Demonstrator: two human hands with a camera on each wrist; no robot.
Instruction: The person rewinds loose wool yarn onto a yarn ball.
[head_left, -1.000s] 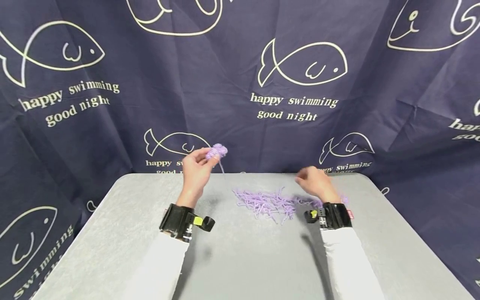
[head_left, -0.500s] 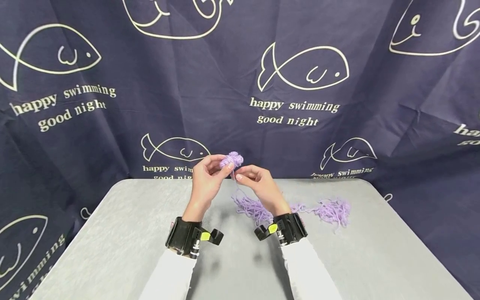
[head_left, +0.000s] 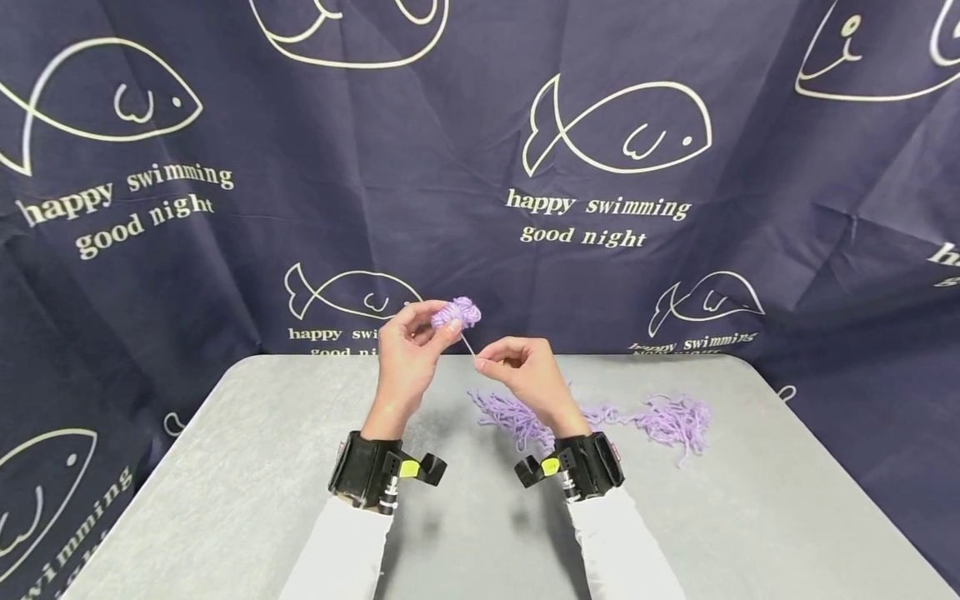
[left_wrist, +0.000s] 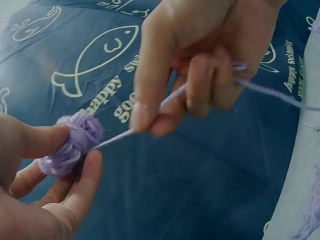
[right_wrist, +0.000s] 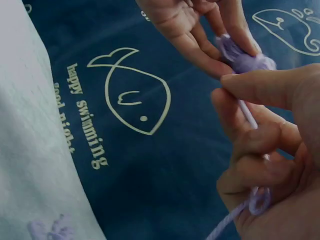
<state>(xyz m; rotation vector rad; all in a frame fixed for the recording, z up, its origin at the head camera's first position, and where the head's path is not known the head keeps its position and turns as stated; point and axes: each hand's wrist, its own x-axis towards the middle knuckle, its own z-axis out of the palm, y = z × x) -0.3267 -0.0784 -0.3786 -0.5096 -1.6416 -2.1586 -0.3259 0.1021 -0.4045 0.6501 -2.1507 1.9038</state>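
Observation:
A small wound bundle of light purple yarn (left_wrist: 75, 142) is held between the thumb and fingers of my left hand (head_left: 408, 354), raised above the table's far edge. From the bundle a single strand (left_wrist: 114, 139) runs taut to my right hand (head_left: 528, 375). That hand pinches the strand between thumb and forefinger. In the right wrist view the strand passes on through the curled fingers and makes a small loop (right_wrist: 259, 201) at the palm. Its tail trails off beyond the hand toward the table.
Loose purple yarn lies on the grey table (head_left: 465, 533) in a pile (head_left: 513, 417) partly behind my right forearm, joined to another tangle (head_left: 671, 423) at the right. A dark blue curtain (head_left: 465, 167) with fish drawings hangs just behind the table.
My right hand has come in from the right, taken the strand under the bundle and drawn it slightly away. The left hand with the bundle has shifted a little right and down overall.

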